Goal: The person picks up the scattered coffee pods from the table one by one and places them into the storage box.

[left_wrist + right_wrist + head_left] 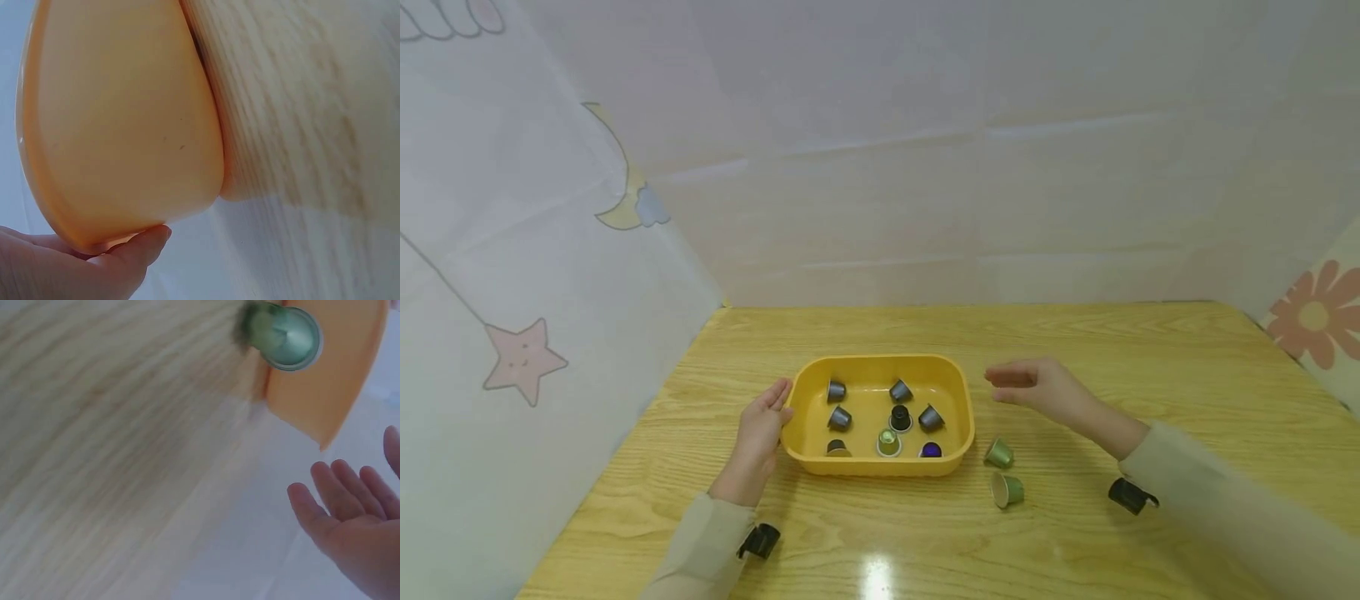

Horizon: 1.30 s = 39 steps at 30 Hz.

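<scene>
You see the yellow plastic tray cut off by both wrist views' edges, the wood-grain tabletop motion-blurred there, and the dark capsules inside the tray too small to identify by colour.

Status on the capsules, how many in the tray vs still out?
Eight capsules already sit in the yellow tray, one of them green. In hand: nothing; the left hand touches the tray's left rim, and the right hand hovers open beside it. Left: two green capsules on the table.
</scene>
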Available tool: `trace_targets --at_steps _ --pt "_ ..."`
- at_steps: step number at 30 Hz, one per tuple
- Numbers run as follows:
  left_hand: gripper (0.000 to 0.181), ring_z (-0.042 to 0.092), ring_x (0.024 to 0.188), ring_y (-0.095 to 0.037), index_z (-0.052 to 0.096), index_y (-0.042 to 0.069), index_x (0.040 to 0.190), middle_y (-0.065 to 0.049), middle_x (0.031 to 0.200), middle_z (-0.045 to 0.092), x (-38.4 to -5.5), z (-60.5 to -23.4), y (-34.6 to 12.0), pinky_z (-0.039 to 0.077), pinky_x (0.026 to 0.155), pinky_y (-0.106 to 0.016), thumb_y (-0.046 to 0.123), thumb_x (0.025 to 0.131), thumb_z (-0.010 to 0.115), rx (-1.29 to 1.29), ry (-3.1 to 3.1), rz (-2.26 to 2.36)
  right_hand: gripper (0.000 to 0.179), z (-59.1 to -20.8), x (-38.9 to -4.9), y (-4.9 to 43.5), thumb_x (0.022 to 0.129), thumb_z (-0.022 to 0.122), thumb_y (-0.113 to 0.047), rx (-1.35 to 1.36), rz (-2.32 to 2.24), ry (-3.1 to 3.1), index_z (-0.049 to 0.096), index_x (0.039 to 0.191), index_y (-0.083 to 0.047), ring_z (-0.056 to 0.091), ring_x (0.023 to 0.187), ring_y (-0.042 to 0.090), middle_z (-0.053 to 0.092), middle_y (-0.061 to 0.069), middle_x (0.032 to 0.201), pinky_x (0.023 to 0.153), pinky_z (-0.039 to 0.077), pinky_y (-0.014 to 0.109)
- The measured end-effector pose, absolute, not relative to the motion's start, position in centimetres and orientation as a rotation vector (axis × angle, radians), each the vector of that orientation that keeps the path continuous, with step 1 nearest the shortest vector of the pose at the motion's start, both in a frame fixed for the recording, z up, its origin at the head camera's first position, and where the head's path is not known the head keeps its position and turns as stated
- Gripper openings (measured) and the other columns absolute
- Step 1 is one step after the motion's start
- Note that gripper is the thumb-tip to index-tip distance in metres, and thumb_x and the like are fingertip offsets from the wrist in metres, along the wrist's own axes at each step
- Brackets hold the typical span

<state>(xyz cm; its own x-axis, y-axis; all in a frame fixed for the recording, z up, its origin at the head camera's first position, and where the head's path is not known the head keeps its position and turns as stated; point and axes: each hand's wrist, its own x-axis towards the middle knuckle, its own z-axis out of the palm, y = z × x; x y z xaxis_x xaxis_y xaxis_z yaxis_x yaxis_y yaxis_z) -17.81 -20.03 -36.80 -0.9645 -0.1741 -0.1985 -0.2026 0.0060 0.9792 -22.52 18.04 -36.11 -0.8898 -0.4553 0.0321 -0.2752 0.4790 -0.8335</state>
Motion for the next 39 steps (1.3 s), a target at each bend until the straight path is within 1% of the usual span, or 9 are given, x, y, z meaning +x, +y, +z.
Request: trace_targets --at_steps 3,10,14,17,21,24,29,34,39 --pt "0.054 0.016 0.145 -0.032 0.021 -0.003 0.152 -0.015 0.158 0.022 -17.8 -36.8 -20.0 0.022 0.116 -0.044 -0.008 0.1 0.034 -0.42 2.211 2.167 0.051 -36.6 -22.4 18.3 0.093 0.067 -0.017 -0.676 -1.349 2.475 0.052 0.133 0.01 0.053 0.121 0.041 0.055 0.026 0.132 0.095 0.051 0.045" --pt "0.054 0.015 0.146 -0.03 0.019 -0.003 0.152 -0.014 0.158 0.021 -17.7 -36.8 -20.1 0.021 0.117 -0.044 -0.008 0.1 0.033 -0.413 2.198 2.167 0.047 -37.8 -22.2 18.8 0.092 0.068 -0.015 -0.842 -1.248 2.381 0.056 0.13 0.009 0.047 0.125 0.046 0.053 0.027 0.134 0.099 0.042 0.059" --pt "0.054 0.015 0.146 -0.031 0.019 -0.003 0.152 -0.014 0.158 0.021 -17.6 -36.8 -20.1 0.021 0.116 -0.044 -0.008 0.1 0.033 -0.408 2.212 2.15 0.052 -38.6 -22.4 19.4 0.091 0.069 -0.02 -0.943 -1.139 2.346 0.054 0.133 0.007 0.043 0.127 0.048 0.051 0.027 0.136 0.101 0.038 0.062" --pt "0.054 0.015 0.146 -0.031 0.019 -0.003 0.152 -0.014 0.158 0.022 -17.7 -36.8 -20.1 0.021 0.116 -0.044 -0.008 0.1 0.033 -0.408 2.215 2.146 0.057 -39.2 -22.7 19.7 0.09 0.07 -0.024 -0.982 -1.081 2.322 0.052 0.136 0.005 0.04 0.128 0.05 0.046 0.028 0.14 0.102 0.035 0.064" --pt "0.054 0.015 0.146 -0.031 0.02 -0.003 0.152 -0.014 0.158 0.022 -17.7 -36.9 -20.2 0.021 0.116 -0.044 -0.008 0.101 0.033 -0.415 2.209 2.152 0.057 -39.7 -22.9 19.9 0.088 0.071 -0.025 -1.007 -1.064 2.261 0.053 0.136 0.002 0.032 0.132 0.053 0.038 0.032 0.144 0.104 0.026 0.069" --pt "0.054 0.015 0.146 -0.031 0.02 -0.003 0.152 -0.014 0.158 0.022 -17.8 -36.8 -20.2 0.021 0.116 -0.044 -0.008 0.101 0.033 -0.418 2.211 2.151 0.055 -39.9 -22.9 19.9 0.088 0.071 -0.024 -1.015 -1.054 2.215 0.055 0.135 -0.001 0.027 0.135 0.054 0.034 0.032 0.146 0.105 0.02 0.071" --pt "0.054 0.015 0.146 -0.031 0.02 -0.003 0.152 -0.014 0.158 0.022 -17.7 -36.8 -20.1 0.021 0.116 -0.044 -0.008 0.1 0.033 -0.417 2.209 2.15 0.054 -40.1 -22.8 19.8 0.088 0.071 -0.023 -1.051 -1.042 2.174 0.056 0.134 0.0 0.025 0.135 0.055 0.034 0.033 0.146 0.105 0.019 0.071" --pt "0.054 0.015 0.146 -0.031 0.019 -0.003 0.152 -0.013 0.158 0.022 -17.6 -36.7 -20.1 0.021 0.116 -0.044 -0.008 0.101 0.033 -0.412 2.202 2.158 0.054 -40.3 -22.7 19.6 0.087 0.072 -0.02 -1.096 -1.043 2.157 0.056 0.132 0.005 0.027 0.133 0.056 0.035 0.034 0.144 0.105 0.021 0.069" --pt "0.054 0.015 0.145 -0.03 0.019 -0.003 0.152 -0.014 0.158 0.022 -17.6 -36.7 -20.1 0.021 0.116 -0.043 -0.008 0.1 0.034 -0.399 2.203 2.166 0.052 -40.3 -22.6 19.6 0.086 0.073 -0.02 -1.086 -1.043 2.158 0.059 0.13 0.004 0.029 0.133 0.055 0.035 0.035 0.143 0.105 0.023 0.068"
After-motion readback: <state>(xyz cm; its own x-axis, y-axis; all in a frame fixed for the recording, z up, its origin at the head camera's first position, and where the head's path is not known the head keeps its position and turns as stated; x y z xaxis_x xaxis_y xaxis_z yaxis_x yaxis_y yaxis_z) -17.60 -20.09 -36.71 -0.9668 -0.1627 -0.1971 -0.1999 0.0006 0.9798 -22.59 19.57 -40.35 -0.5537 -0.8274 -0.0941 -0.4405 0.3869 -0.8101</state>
